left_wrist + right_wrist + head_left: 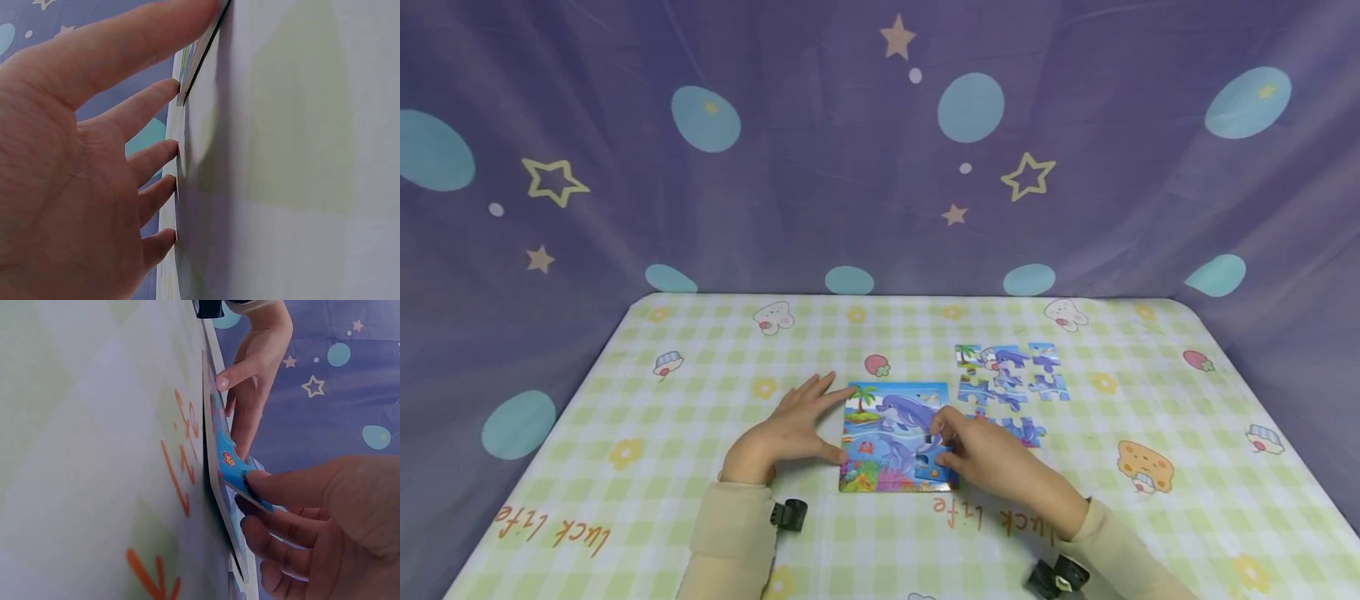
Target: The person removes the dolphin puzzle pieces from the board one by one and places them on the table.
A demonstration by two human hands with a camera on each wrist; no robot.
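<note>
A flat puzzle board (880, 477) printed with a dolphin, palm tree and sea lies on the table. My left hand (792, 427) rests at its left side, fingers spread, with the thumb and index finger at the edge. Over the lower right of the board, my right hand (996, 458) pinches a blue puzzle piece (236, 467) between thumb and fingers. The right wrist view shows this piece tilted, close over the board's surface. In the left wrist view the thumb (125, 50) reaches the board's edge.
Several loose puzzle pieces (1051, 386) lie beyond and to the right of the board, some partly behind my right hand. A checked tablecloth (700, 433) with printed figures covers the table. A purple curtain (820, 208) hangs behind it.
</note>
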